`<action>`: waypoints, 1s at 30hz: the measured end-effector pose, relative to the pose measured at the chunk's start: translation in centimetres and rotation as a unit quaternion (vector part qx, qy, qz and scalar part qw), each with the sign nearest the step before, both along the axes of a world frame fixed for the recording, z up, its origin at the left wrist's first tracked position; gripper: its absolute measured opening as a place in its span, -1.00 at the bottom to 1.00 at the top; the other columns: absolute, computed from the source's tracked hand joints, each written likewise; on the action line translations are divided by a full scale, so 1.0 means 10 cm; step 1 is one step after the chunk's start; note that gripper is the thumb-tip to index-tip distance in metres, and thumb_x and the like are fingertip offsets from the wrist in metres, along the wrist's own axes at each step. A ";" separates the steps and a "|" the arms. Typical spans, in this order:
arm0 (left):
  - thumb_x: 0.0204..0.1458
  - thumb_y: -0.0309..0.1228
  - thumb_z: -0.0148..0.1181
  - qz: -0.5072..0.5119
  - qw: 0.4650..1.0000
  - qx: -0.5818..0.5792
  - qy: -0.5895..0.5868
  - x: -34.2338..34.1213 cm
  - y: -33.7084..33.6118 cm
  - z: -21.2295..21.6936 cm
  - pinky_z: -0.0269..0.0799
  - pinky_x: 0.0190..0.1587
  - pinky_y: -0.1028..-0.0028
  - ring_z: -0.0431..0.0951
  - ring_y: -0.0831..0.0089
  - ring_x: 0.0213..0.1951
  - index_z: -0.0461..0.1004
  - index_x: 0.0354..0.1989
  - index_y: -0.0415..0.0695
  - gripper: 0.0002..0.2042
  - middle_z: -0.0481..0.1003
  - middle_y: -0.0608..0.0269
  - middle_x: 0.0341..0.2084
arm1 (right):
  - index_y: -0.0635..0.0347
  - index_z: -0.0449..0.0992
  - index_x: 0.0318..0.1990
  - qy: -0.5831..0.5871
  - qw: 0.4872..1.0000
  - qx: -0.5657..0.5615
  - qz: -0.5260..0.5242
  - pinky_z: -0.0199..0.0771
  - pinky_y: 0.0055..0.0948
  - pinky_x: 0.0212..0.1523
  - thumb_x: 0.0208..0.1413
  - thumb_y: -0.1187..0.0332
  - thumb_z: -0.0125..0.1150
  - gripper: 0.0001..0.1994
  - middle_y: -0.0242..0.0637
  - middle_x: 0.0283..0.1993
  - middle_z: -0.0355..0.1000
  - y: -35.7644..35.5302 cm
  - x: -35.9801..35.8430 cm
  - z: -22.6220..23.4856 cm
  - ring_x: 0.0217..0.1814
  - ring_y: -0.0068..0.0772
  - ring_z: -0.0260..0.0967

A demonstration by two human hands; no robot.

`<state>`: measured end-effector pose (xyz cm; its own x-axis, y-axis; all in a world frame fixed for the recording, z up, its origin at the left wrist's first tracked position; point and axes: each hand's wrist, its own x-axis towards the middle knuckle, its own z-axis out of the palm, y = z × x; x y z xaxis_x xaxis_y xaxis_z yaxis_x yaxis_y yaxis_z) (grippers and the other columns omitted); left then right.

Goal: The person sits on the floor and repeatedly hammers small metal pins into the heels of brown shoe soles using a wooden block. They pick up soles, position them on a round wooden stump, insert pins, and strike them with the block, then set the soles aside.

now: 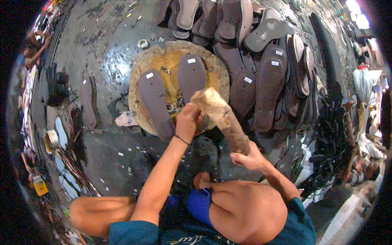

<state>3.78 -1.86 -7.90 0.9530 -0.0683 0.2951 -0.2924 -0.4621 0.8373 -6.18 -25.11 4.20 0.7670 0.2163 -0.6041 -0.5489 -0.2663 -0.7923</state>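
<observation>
My right hand (250, 156) is closed round the narrow end of a worn wooden mallet (228, 122). The mallet's thick, pale end lies above the brown shoe sole (192, 75) on the right of a round wooden block (141, 98). My left hand (188, 121) is a closed fist just left of the mallet's thick end, over the near part of that sole. What it grips is hidden. Left of it on the block lies a second brown sole (154, 98), with small holes and a white sticker. Dark scraps (173, 107) lie between the two soles.
Piled brown soles (269, 85) crowd the right of the block, with more stacks (226, 20) behind. Another pair of soles (89, 102) lies at left. A small round tin (142, 44) sits behind the block. A yellow-labelled container (39, 185) stands at far left.
</observation>
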 end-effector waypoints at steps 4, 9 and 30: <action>0.21 -0.32 0.16 -0.037 0.986 0.154 0.056 0.05 -0.07 0.37 0.56 -0.31 0.28 0.60 0.14 -0.35 0.37 -0.19 -0.20 -0.80 0.54 0.03 -0.38 | 0.28 0.35 0.02 0.014 0.978 0.117 -0.173 0.48 -0.41 -0.34 0.02 0.19 0.28 -0.52 -0.23 -0.33 0.47 0.17 -0.10 0.16 -0.38 -0.41 0.45; 0.32 -0.31 0.04 0.103 0.897 -0.323 0.284 0.24 0.22 0.67 0.65 -0.26 0.45 0.63 0.45 -0.16 0.35 -0.17 -0.21 -0.80 0.58 0.18 -0.31 | 0.30 0.29 0.08 -0.111 0.959 0.097 -0.243 0.50 -0.38 -0.32 0.03 0.16 0.29 -0.45 -0.18 -0.31 0.48 0.28 -0.04 0.02 -0.34 -0.37 0.47; 0.19 -0.27 0.25 0.170 0.971 -0.090 0.146 -0.17 0.13 0.34 0.54 -0.30 0.44 0.64 0.48 -0.34 0.58 -0.22 -0.21 -0.78 0.64 0.17 -0.38 | 0.30 0.33 0.09 -0.147 0.967 0.101 -0.183 0.55 -0.31 -0.32 -0.03 0.40 0.37 -0.48 -0.21 -0.32 0.48 0.42 0.13 0.74 -0.32 -0.32 0.50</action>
